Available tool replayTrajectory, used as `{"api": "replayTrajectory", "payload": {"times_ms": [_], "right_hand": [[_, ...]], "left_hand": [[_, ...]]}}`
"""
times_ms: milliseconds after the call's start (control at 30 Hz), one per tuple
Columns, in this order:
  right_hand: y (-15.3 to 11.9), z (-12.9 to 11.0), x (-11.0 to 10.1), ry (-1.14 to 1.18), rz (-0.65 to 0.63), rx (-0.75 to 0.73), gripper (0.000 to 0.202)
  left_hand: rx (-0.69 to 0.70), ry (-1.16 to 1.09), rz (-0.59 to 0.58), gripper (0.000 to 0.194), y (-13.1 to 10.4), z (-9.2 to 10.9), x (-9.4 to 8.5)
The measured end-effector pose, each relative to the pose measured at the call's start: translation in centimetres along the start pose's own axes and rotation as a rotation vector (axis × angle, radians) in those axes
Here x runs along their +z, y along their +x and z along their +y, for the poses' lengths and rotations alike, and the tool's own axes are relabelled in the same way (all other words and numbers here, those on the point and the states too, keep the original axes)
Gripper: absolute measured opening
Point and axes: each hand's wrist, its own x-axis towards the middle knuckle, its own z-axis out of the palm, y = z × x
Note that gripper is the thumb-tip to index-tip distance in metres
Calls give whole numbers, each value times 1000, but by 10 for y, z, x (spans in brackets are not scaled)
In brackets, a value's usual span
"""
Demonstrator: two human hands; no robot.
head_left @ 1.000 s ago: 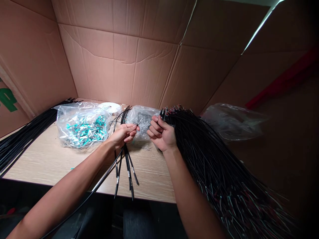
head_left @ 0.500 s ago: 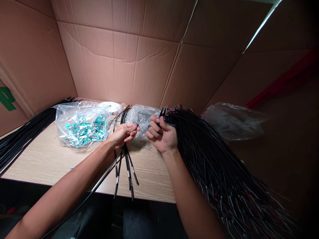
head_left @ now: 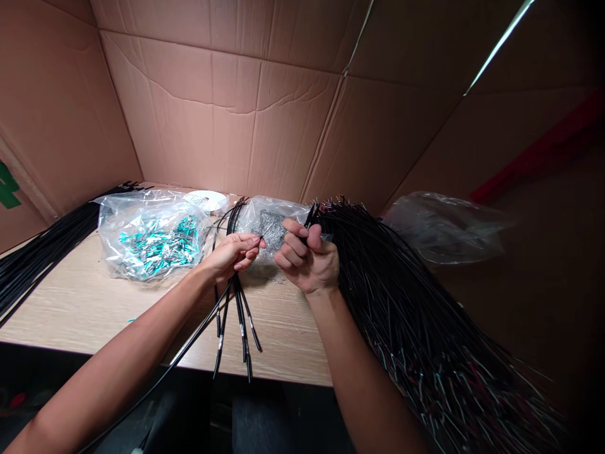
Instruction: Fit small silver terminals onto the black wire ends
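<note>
My left hand (head_left: 236, 255) pinches the end of a black cable (head_left: 189, 345), whose thin tip points up toward the right. Close beside it, my right hand (head_left: 307, 255) is closed around a small black tool (head_left: 312, 215) with its pointed tips up. Behind the hands lies a clear bag of small silvery parts (head_left: 271, 226), partly hidden by my fingers. Several short black cables (head_left: 242, 315) with silvery bands hang below my left hand, over the wooden table (head_left: 288, 328).
At the left are a clear bag of teal and silver pieces (head_left: 158, 243), a white roll (head_left: 207, 200) and a black cable bundle (head_left: 42, 252). A large pile of black cables (head_left: 401, 284) covers the right side, near an crumpled plastic bag (head_left: 444, 227). Cardboard walls (head_left: 212, 113) stand behind.
The black tool in my right hand has tilted slightly to the right, and the thumb and fingers have shifted on it. My left hand stays nearly still. The view has moved slightly.
</note>
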Motion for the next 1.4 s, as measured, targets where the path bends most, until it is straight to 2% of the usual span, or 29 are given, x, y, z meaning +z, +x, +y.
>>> {"api": "replayTrajectory", "payload": {"times_ms": [300, 633, 900, 1233, 1400], "right_hand": [[1, 1, -4, 67, -85, -4, 51], [0, 2, -3, -40, 43, -1, 47], [0, 0, 0, -79, 84, -7, 24], [1, -1, 2, -164, 194, 34, 43], [1, 0, 1, -82, 111, -2, 43]], "left_hand": [[2, -3, -12, 30, 0, -1, -1], [-5, 3, -4, 30, 0, 0, 0], [-5, 2, -11, 30, 0, -1, 0], [6, 21, -7, 33, -1, 1, 2], [-9, 16, -2, 32, -1, 2, 3]]}}
